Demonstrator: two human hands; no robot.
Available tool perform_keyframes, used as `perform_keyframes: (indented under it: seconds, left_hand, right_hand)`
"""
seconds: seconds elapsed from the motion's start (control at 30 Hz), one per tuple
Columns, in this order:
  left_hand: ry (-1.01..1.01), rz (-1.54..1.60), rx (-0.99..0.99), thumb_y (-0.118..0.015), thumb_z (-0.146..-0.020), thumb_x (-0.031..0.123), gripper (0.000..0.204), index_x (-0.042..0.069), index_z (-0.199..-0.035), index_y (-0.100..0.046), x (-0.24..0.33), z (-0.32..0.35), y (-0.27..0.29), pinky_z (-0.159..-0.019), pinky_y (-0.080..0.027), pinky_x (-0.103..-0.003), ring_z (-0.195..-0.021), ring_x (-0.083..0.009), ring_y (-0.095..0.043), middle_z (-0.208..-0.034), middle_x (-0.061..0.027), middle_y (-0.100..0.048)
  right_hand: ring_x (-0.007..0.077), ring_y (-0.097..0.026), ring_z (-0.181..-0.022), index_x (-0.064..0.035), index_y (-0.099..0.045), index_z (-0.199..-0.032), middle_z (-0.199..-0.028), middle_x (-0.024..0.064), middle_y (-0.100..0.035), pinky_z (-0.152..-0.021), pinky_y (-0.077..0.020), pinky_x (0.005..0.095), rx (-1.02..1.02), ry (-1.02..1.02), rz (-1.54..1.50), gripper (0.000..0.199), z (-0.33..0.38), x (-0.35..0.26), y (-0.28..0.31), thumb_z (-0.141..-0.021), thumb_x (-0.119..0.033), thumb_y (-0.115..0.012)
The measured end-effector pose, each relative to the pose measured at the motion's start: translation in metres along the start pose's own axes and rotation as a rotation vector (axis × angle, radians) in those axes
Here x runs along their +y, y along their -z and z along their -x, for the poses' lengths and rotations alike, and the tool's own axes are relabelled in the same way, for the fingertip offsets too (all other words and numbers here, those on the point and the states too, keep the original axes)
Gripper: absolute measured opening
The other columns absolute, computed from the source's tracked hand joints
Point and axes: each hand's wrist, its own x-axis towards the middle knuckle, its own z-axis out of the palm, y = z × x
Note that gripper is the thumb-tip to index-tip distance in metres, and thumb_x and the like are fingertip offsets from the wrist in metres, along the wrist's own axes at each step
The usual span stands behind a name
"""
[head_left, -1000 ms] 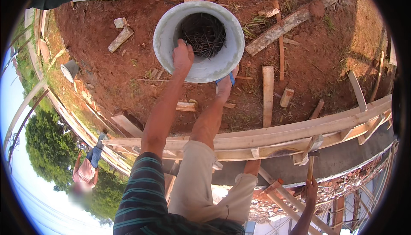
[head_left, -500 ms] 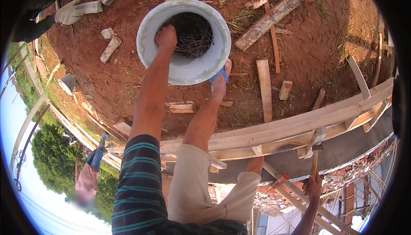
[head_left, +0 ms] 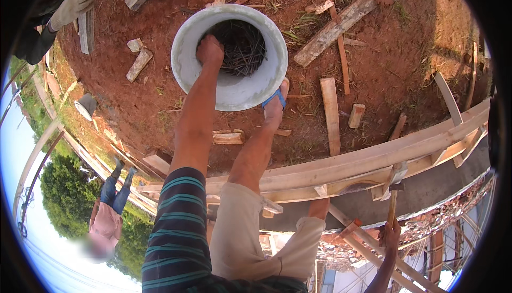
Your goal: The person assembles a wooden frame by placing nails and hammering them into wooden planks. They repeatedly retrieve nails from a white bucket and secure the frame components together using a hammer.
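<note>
My left hand [head_left: 210,49] reaches into a round grey bucket [head_left: 186,82] on the red soil. Its fingers curl down beside a heap of dark, long nails [head_left: 244,47], and what they hold is hidden. Off to the right, my right hand [head_left: 391,233] is closed around the wooden handle of a hammer [head_left: 393,207]. The hammer's head lies by the wooden formwork [head_left: 320,178], over a grey concrete strip. My sandalled foot [head_left: 274,101] stands against the bucket's near right side.
At upper left a co-worker's gloved hand [head_left: 74,6] holds a wood piece [head_left: 87,26]. A person in pink and jeans [head_left: 109,207] is at lower left. Boards [head_left: 329,114] and a rough timber [head_left: 341,23] lie on the soil. Crossed poles [head_left: 373,250] stand near my right arm.
My left hand has shifted slightly right and down inside the bucket. The co-worker's gloved hand has swung its wood piece round. The person in pink has changed stance. The hammer has hardly moved.
</note>
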Motion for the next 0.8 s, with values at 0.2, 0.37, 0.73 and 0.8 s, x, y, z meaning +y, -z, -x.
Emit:
perform_keyframes:
  seconds: [0.2, 0.37, 0.73, 0.8]
  left_hand:
    - [-0.032, 0.059, -0.027, -0.064, -0.087, 0.025, 0.020, 0.007, -0.096, -0.066, -0.008, 0.006, 0.002, -0.082, -0.055, -0.051, -0.093, -0.0409, -0.068, -0.095, -0.0217, -0.071]
    - [-0.045, 0.211, 0.057, -0.056, -0.093, 0.026, 0.023, 0.005, -0.094, -0.065, -0.004, 0.036, 0.037, -0.077, -0.052, -0.054, -0.089, -0.0458, -0.066, -0.088, -0.0257, -0.068]
    - [0.263, 1.224, 0.236, -0.063, -0.090, 0.016, 0.018, -0.001, -0.088, -0.061, 0.001, 0.141, 0.125, -0.048, -0.037, -0.029, -0.050, -0.0104, -0.046, -0.062, -0.0007, -0.054]
    - [0.347, 1.472, 0.043, -0.063, -0.090, 0.015, 0.016, 0.001, -0.085, -0.060, 0.030, 0.178, 0.147, -0.046, -0.030, -0.024, -0.051, -0.0044, -0.041, -0.061, 0.0045, -0.048]
  right_hand:
    - [0.0137, -0.053, -0.037, -0.0046, -0.046, -0.133, -0.070, 0.0146, -0.068, -0.028, -0.0424, 0.0276, -0.033, 0.049, 0.009, 0.033, -0.008, 0.013, 0.010, -0.101, -0.012, -0.046]
    - [0.0145, -0.052, -0.036, -0.0058, -0.042, -0.140, -0.065, 0.0139, -0.066, -0.028, -0.0428, 0.0287, -0.059, 0.048, -0.004, 0.041, -0.004, 0.009, 0.009, -0.101, -0.013, -0.047]
    - [0.0150, -0.049, -0.035, -0.0012, -0.053, -0.126, -0.053, 0.0041, -0.047, -0.029, -0.0417, 0.0298, -0.078, 0.183, -0.086, 0.035, -0.006, 0.023, 0.004, -0.094, -0.014, -0.055]
    - [0.0161, -0.049, -0.035, 0.0013, -0.055, -0.112, -0.055, 0.0048, -0.048, -0.029, -0.0406, 0.0303, -0.053, 0.201, -0.037, 0.024, -0.022, 0.052, -0.011, -0.092, -0.012, -0.057]
